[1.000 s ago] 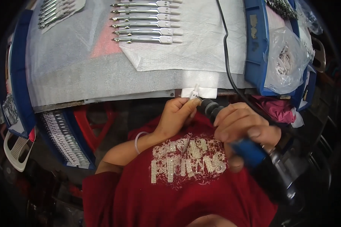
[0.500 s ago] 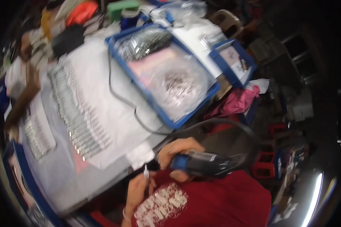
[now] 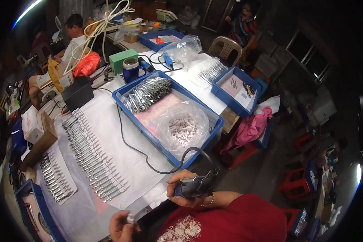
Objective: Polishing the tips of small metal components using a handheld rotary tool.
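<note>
My right hand [image 3: 180, 180] is wrapped round a black corded power tool [image 3: 193, 187], held close to my red shirt. Its working end is hidden. Lower and further left, my left hand [image 3: 119, 226] is closed, pinching a small whitish piece [image 3: 130, 220] between the fingertips; its kind is too small to make out. The tool's black cord [image 3: 147, 161] runs over the paper beside a blue tray [image 3: 165, 151]. In that tray are a pile of slender metal parts [image 3: 147, 94] and a clear bag of small light pieces [image 3: 183, 129].
A long row of slender metal parts [image 3: 92, 153] lies on white paper, with a shorter row [image 3: 54, 177] to its left. Beyond stand a blue mug [image 3: 131, 72], a green block [image 3: 123, 58] and a smaller blue tray [image 3: 234, 103]. Two other people [image 3: 246, 26] are in the background.
My view has shifted and sharpened. My left hand has moved down and left, away from my right hand, with the small piece still in it. The right hand keeps hold of the power tool.
</note>
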### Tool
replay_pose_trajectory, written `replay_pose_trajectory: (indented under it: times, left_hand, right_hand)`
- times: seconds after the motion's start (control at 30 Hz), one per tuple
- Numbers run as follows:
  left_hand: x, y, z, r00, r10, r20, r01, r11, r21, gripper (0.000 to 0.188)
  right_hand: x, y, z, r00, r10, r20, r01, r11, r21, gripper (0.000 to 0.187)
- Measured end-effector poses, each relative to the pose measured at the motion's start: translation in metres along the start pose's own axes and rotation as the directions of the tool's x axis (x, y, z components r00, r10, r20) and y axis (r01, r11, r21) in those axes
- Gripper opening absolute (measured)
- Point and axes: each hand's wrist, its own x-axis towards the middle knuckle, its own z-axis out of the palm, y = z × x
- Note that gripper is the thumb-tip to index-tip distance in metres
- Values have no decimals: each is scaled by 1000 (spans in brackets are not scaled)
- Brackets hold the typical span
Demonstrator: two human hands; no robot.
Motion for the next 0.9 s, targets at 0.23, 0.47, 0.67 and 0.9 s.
replay_pose_trajectory:
  times: [0.23,0.47,0.67,0.9]
  left_hand:
    - [0,30,-58,920,184,-346,-75,949,307,23]
    - [29,58,-178,784,487,-386,-260,821,509,24]
    - [88,90,-282,775,558,-298,-214,674,707,18]
    - [187,94,-348,946,311,-92,-49,417,908,19]
  right_hand:
    - [-11,48,-17,936,107,336,-182,963,201,52]
    - [12,19,31,996,52,-74,-54,998,-24,50]
    - [15,13,38,987,144,64,-140,988,-73,48]
    - [28,-12,48,946,289,149,-280,957,-77,42]
